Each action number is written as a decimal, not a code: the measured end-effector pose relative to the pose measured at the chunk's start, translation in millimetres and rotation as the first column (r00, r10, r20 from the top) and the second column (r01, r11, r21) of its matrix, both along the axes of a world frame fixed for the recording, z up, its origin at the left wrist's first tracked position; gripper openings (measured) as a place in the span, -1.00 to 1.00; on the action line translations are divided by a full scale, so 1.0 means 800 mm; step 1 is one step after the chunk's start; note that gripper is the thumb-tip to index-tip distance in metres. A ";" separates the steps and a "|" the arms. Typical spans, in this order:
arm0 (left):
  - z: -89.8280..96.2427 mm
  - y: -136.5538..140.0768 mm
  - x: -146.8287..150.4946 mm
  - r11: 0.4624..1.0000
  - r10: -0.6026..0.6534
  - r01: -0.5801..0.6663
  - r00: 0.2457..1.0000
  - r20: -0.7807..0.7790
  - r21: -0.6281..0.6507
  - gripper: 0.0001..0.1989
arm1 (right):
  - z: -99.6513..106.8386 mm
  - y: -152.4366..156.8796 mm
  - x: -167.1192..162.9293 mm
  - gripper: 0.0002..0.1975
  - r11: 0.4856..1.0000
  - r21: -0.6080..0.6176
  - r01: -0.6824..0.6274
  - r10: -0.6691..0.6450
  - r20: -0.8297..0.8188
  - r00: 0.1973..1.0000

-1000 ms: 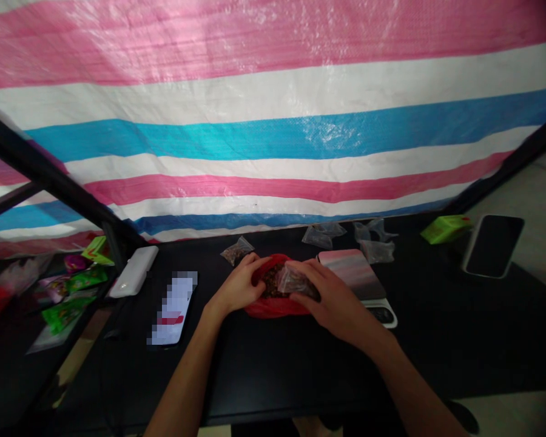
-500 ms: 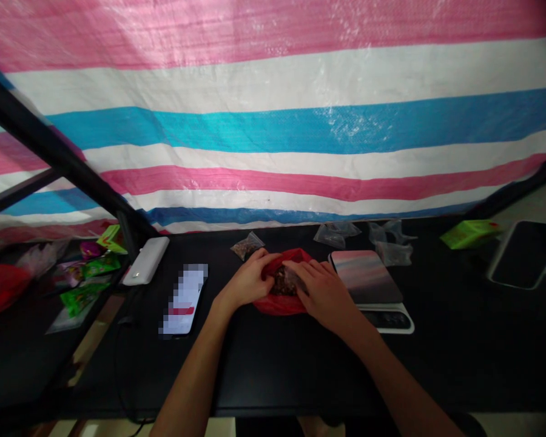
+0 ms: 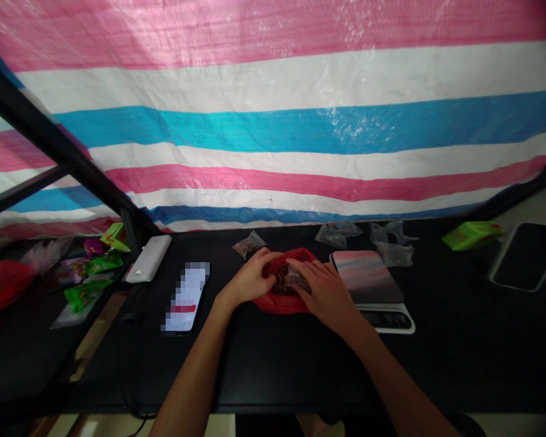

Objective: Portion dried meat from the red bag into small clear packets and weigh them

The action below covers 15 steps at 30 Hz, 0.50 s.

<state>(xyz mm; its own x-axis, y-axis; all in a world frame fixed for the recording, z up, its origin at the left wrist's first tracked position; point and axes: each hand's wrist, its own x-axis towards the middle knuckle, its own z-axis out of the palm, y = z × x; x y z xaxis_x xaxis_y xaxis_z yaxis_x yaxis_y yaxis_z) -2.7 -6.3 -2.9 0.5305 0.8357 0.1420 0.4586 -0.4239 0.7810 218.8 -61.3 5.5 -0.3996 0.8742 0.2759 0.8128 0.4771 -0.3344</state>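
A red plastic bag (image 3: 284,304) lies opened out on the black table, with brown, grainy bits (image 3: 281,284) inside. My left hand (image 3: 251,279) grips the bag's left rim, its fingers curled over the edge. At the bag's right side, my right hand (image 3: 326,294) is closed on a small clear plastic bag (image 3: 296,278), which sits low in the opening among the brown bits. My right fingertips are partly hidden. Just behind my left hand is a small clear bag of brown bits (image 3: 249,244). A kitchen scale (image 3: 368,278) stands right beside my right hand.
Clear plastic bags (image 3: 337,233) lie at the back. A lit phone (image 3: 185,300) and a white power bank (image 3: 149,260) are on the left, near snack packets (image 3: 88,294). A green box (image 3: 471,235) and an upright phone (image 3: 525,258) stand right. Striped sheeting (image 3: 273,133) hangs behind.
The view has shifted slightly. Both hands stay at the red bag; the small clear bag in my right hand shows a little more among the brown bits.
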 end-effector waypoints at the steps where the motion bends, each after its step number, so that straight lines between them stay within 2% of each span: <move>1: -0.001 0.000 0.000 1.000 0.001 -0.001 1.000 0.001 0.000 -0.34 | -0.001 0.000 0.000 -0.47 1.000 -0.002 0.000 0.000 -0.002 1.000; 7: -0.001 0.001 0.000 1.000 0.000 0.000 1.000 -0.011 -0.008 -0.36 | -0.005 0.001 0.001 -0.50 1.000 -0.015 0.013 -0.014 -0.058 0.998; 15: 0.000 0.001 0.001 1.000 -0.007 0.006 1.000 -0.011 -0.010 -0.36 | -0.004 0.003 0.020 -0.53 0.998 -0.057 0.017 -0.032 -0.280 0.960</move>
<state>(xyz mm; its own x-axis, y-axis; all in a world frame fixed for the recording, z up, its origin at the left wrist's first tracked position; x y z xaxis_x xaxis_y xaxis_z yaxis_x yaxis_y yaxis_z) -1.9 -5.6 -2.8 0.5374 0.8336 0.1277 0.4641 -0.4187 0.7805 235.1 -59.2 2.0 -0.2914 0.8992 0.3265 0.6939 0.4336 -0.5749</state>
